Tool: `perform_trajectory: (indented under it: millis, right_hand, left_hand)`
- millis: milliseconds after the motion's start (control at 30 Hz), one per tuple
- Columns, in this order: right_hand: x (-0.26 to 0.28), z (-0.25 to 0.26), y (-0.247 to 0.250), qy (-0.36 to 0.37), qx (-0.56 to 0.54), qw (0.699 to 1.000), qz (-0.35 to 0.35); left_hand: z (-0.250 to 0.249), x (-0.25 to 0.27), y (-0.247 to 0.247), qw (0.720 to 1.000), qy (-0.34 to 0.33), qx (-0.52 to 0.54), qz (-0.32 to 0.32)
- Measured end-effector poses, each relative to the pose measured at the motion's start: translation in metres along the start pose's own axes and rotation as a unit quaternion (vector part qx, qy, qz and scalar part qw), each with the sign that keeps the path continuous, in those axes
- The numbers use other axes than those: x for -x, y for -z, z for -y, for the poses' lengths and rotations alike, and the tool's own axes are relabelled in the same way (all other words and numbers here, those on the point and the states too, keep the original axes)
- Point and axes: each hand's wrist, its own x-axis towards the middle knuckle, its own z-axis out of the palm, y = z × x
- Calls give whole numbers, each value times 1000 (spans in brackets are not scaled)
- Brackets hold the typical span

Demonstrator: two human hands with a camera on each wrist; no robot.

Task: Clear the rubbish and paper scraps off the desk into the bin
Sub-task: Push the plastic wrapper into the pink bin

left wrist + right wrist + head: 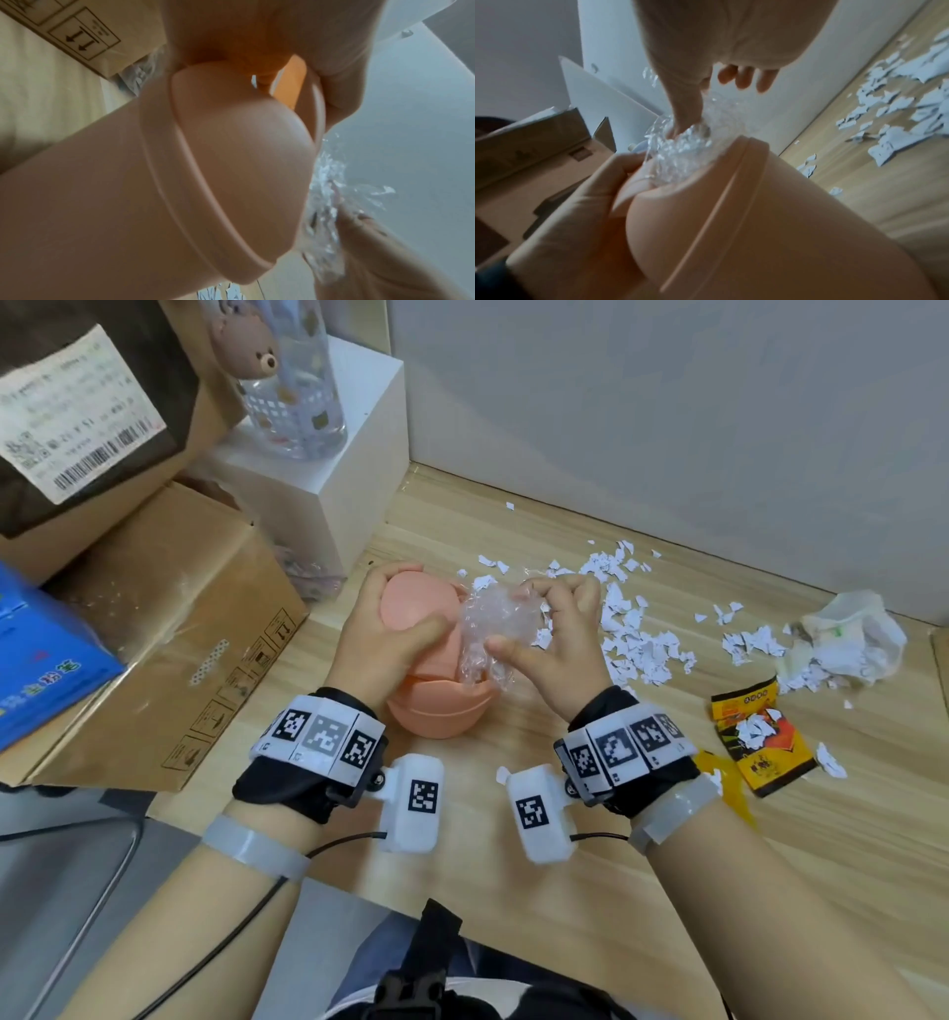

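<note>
A small pink bin with a domed swing lid stands on the wooden desk. My left hand grips the lid from the left, thumb across its front. My right hand pinches a crumpled clear plastic wrap at the bin's opening. The wrist views show the bin close up with the plastic wrap at its rim. Torn white paper scraps litter the desk to the right, along with a crumpled white wad and a yellow-black snack wrapper.
A cardboard box lies left of the bin, with a blue box beside it. Behind stand a white block with a clear bottle on it and a labelled brown bag. A grey wall bounds the desk's back.
</note>
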Motion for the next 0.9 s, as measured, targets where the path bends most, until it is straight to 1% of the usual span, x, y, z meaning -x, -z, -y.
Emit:
perform_trajectory:
  millis: [67, 167, 200, 300, 367, 467, 500, 533, 567, 600, 667, 733, 767, 800, 833, 867, 900]
  right_hand:
    - [0, -1, 0, 40, 38, 998, -14]
    - [5, -2, -6, 70, 71, 995, -24]
    - [8, -2, -7, 96, 90, 991, -20]
    - [16, -5, 0, 171, 168, 970, 30]
    - [18, -6, 7, 194, 225, 953, 65]
    - [20, -3, 10, 220, 339, 907, 114]
    - [18, 1, 8, 221, 380, 885, 154]
    - [15, 6, 4, 212, 428, 853, 212]
    - [11, 11, 0, 190, 471, 817, 274]
    - [6, 15, -5, 162, 494, 792, 321]
    - [-6, 18, -10, 111, 492, 779, 373]
    - [-14, 17, -7, 98, 476, 787, 381]
    - [-13, 12, -3, 102, 454, 806, 367]
    - [-9, 7, 4, 115, 416, 837, 337]
    - [-3, 0, 13, 131, 367, 876, 285]
    - [5, -7, 23, 143, 312, 915, 213]
    - [13, -16, 34, 135, 264, 946, 134]
  left_hand:
    - [1, -1, 1, 1000, 2, 9, 5]
    - [1, -2, 0, 1000, 7, 19, 10]
    - [1, -2, -1, 1000, 6, 23, 10]
    - [2, -3, -1, 1000, 1, 23, 7]
    - [3, -4, -1, 1000, 1, 19, 6]
    - [4, -5, -2, 1000, -2, 12, 8]
    - [3, -5, -2, 1000, -6, 9, 11]
    - [2, -5, -4, 1000, -9, 5, 19]
    - [0, -6, -6, 1000, -11, 1, 29]
    - [-1, -6, -8, 999, -10, -1, 37]
    - [-2, -8, -11, 999, -3, 7, 31]
    - [-3, -8, -14, 1000, -3, 18, 18]
    - [-4, -7, -15, 1000, -4, 18, 14]
    - [-5, -6, -17, 1000, -5, 18, 10]
    - [-5, -6, -19, 1000, -6, 22, 7]
    - [-6, -5, -21, 1000, -4, 28, 6]
    - [-6, -5, -23, 999, -1, 34, 7]
